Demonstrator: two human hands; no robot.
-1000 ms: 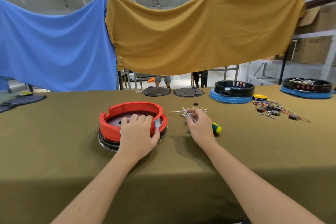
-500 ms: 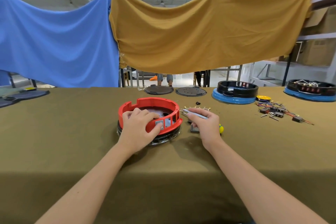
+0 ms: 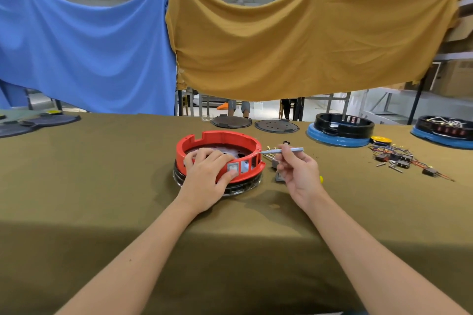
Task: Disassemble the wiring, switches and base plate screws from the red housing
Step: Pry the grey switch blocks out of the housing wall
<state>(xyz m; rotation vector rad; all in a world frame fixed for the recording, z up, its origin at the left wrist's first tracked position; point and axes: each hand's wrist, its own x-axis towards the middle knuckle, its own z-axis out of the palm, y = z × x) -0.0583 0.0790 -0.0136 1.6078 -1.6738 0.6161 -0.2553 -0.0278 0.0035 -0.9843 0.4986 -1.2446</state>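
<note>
Fingers of the left hand (image 3: 204, 181) clamp the red housing (image 3: 220, 158) (palm down); right hand (image 3: 298, 174) pinches seemingly tweezers (image 3: 281, 151).

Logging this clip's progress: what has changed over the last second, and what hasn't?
The right hand lifted the thin grey tool off the table and aimed its tip at the red housing rim. The left hand still grips the housing's near wall. A switch remains seated there.

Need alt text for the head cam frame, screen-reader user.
A person's left hand grips the near rim of a red housing on an olive-covered table, while the right hand holds a thin grey tool with its tip at the housing's right rim. Loose wired switches lie to the right.
</note>
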